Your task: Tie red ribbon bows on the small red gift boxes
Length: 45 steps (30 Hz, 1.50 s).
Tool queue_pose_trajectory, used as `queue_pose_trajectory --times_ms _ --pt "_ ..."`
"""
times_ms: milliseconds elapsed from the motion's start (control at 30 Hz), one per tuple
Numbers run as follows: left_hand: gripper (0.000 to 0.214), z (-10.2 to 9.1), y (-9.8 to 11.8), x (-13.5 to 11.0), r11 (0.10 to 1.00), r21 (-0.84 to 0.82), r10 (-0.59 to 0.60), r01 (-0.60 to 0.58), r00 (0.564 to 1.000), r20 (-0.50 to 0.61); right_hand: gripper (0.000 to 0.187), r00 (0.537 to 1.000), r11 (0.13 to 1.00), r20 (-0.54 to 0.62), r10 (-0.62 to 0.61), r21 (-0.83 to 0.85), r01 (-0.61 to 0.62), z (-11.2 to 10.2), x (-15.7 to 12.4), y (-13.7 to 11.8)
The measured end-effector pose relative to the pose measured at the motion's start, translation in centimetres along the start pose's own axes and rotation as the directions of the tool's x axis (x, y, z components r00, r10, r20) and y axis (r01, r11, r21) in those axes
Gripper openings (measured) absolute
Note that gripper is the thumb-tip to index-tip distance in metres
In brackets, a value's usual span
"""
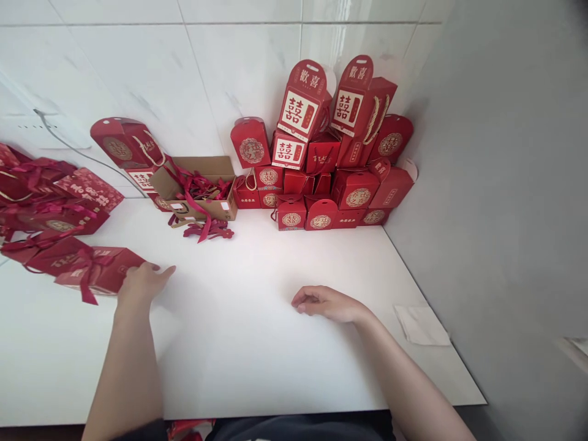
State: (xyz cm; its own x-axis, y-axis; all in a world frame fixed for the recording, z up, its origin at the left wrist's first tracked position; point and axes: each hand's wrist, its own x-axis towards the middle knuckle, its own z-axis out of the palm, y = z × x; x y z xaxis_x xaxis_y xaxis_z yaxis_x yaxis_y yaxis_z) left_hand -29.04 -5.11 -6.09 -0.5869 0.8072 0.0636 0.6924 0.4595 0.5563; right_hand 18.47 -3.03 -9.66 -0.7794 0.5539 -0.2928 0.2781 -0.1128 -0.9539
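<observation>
My left hand [142, 285] is at the right end of a red gift box [108, 269] tied with a dark red ribbon bow. The thumb stretches out to the right, away from the box; the other fingers touch its end and are partly hidden. My right hand [328, 303] rests low over the middle of the white table [239, 349], its fingers loosely curled and a gap showing between them and the thumb. Nothing is visible in it. More ribbon-tied red boxes [50, 214] crowd the table's left side, beside and behind the box at my left hand.
A cardboard box [225, 208] full of dark red ribbons stands near the tiled wall, with some ribbon pieces [209, 229] lying before it. Red gift boxes [358, 190] are stacked at the back right. A folded white cloth or tissue [422, 324] lies by the grey partition [505, 214].
</observation>
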Motion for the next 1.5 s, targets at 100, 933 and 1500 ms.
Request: queue_pose_trajectory --times_ms 100,933,1500 --pt "0.073 1.1 -1.0 0.6 0.979 0.132 -0.145 0.155 0.986 -0.083 0.029 1.000 0.999 0.005 0.000 0.036 0.000 -0.2 0.1 0.1" --pt "0.041 19.8 24.6 0.7 0.728 -0.212 0.631 -0.652 0.758 -0.163 0.012 0.927 0.984 -0.349 -0.137 -0.157 0.086 0.9 3.5 1.9" --pt "0.039 17.7 26.4 -2.3 0.680 0.052 0.731 -0.732 0.682 0.037 0.014 0.884 0.867 -0.355 -0.304 -0.487 0.103 1.3 3.1 1.4"
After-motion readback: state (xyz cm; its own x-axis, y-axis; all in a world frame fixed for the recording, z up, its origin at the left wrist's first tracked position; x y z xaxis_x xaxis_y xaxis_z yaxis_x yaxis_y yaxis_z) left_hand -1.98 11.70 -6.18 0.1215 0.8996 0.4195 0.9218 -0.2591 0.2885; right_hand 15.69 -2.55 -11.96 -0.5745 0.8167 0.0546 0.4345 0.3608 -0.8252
